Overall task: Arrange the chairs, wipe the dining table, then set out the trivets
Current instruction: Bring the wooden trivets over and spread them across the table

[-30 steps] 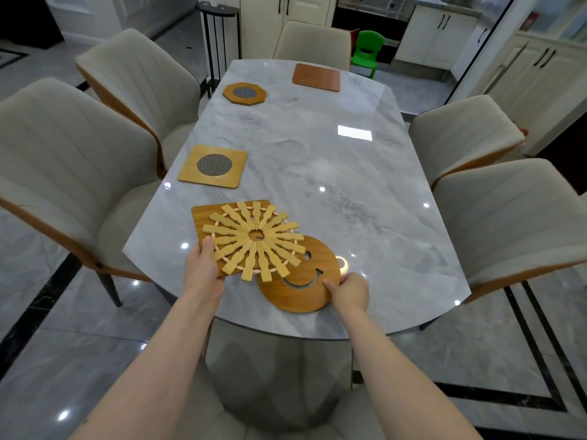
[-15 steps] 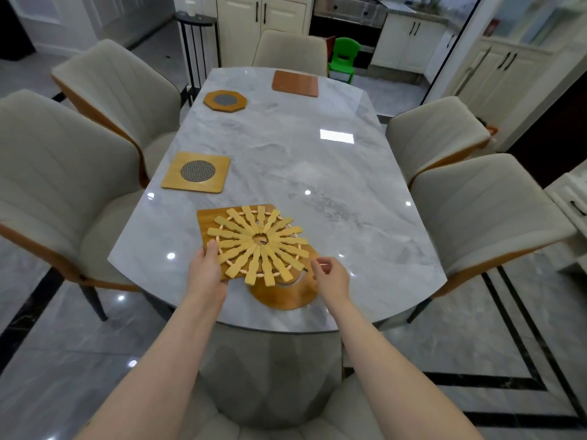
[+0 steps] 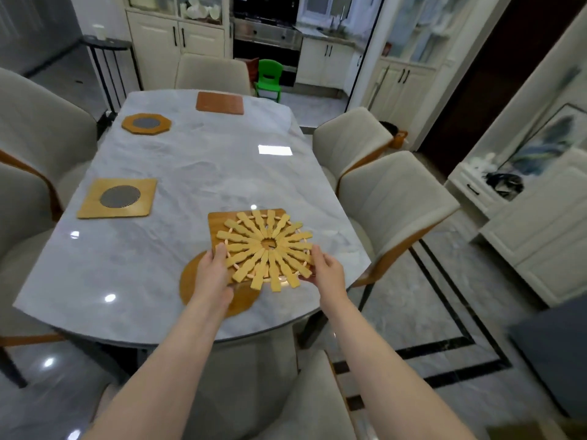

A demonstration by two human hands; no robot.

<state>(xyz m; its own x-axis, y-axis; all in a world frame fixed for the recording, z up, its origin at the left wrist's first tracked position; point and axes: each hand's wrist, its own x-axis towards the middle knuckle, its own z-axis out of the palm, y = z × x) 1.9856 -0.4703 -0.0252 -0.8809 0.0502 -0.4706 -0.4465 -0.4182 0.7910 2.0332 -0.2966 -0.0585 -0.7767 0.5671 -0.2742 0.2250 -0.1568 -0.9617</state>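
Note:
A pale sunburst trivet (image 3: 265, 249) of wooden slats lies stacked on a square wooden trivet (image 3: 219, 222). My left hand (image 3: 214, 271) grips the stack's left edge. My right hand (image 3: 327, 269) holds its right edge. Under my left hand a round brown trivet (image 3: 190, 281) lies flat on the grey marble table (image 3: 197, 173), near the front edge. Three more trivets lie on the table: a square one with a mesh centre (image 3: 118, 198) at the left, an octagonal one (image 3: 146, 123) further back, and a reddish rectangular one (image 3: 219, 103) at the far end.
Beige upholstered chairs surround the table: two at the left (image 3: 38, 115), two at the right (image 3: 394, 198), one at the far end (image 3: 212, 74) and one below me (image 3: 317, 401). A green child's chair (image 3: 269, 76) stands beyond, before the kitchen cabinets.
Both hands have carried the sunburst and square trivets to the right, off the round trivet, which stays near the front edge. My right hand moved from the round trivet to the stack's right edge.

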